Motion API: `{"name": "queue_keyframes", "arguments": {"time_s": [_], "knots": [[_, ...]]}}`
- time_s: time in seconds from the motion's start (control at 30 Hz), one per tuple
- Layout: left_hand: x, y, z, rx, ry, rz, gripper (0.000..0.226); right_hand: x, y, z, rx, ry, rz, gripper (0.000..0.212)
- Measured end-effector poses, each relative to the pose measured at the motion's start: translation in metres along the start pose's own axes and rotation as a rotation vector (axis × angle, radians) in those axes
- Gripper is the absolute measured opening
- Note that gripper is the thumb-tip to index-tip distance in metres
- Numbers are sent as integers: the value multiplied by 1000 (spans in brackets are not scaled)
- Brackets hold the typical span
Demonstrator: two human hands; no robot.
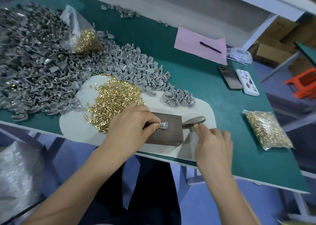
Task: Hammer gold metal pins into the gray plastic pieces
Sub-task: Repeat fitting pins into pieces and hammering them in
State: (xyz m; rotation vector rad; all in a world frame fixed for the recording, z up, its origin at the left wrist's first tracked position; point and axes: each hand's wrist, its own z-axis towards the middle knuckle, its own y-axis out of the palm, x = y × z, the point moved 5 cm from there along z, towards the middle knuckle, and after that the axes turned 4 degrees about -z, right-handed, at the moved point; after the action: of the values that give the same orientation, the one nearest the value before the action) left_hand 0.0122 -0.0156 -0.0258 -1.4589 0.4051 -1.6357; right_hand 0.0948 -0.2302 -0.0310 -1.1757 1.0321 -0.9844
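On the dark block point(164, 130), the left hand point(130, 124) pinches one gray plastic piece point(163, 124) in a closed grip. Just right of the block, the right hand point(213, 144) holds the hammer point(194, 121) handle. Behind the block lie the gray pieces pile point(42, 62) and loose gold pins point(112, 98).

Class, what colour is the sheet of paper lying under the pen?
Pink paper under the pen, clearest in the head view.
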Motion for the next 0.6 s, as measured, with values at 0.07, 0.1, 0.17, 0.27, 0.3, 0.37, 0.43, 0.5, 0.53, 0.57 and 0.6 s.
{"name": "queue_keyframes", "arguments": {"time_s": [0.07, 0.1, 0.17, 0.27, 0.3, 0.37, 0.43, 0.5, 0.53, 0.57, 0.6], "knots": [[-1, 1, -3, 8, 1, -41, 9, -12, -11, 0, 139, -116, 181, 28], [-1, 1, -5, 15, -1, -56, 7, -22, -15, 1, 155, -215, 329, 26], [-5, -5, -9, 53, -11, -67, 6, -55, -20, 0, 67, -432, 528, 25], [-17, -20, -14, 118, -33, -84, 7, -99, -21, -1, 21, -615, 515, 20], [-23, -25, -17, 130, -48, -86, 8, -110, -19, 0, 25, -633, 498, 19], [-39, -37, -23, 153, -89, -82, 10, -131, -15, 2, 15, -647, 477, 17], [-57, -50, -32, 184, -131, -72, 12, -155, -9, 3, -19, -673, 479, 14], [-75, -62, -43, 237, -193, -51, 12, -182, -1, 0, -58, -733, 501, 12], [-85, -68, -49, 261, -231, -40, 12, -195, 3, -2, -76, -761, 504, 11], [-95, -74, -55, 272, -265, -32, 14, -208, 6, -5, -89, -789, 502, 10], [-105, -79, -60, 267, -292, -25, 16, -220, 10, -7, -101, -813, 496, 10]]}}
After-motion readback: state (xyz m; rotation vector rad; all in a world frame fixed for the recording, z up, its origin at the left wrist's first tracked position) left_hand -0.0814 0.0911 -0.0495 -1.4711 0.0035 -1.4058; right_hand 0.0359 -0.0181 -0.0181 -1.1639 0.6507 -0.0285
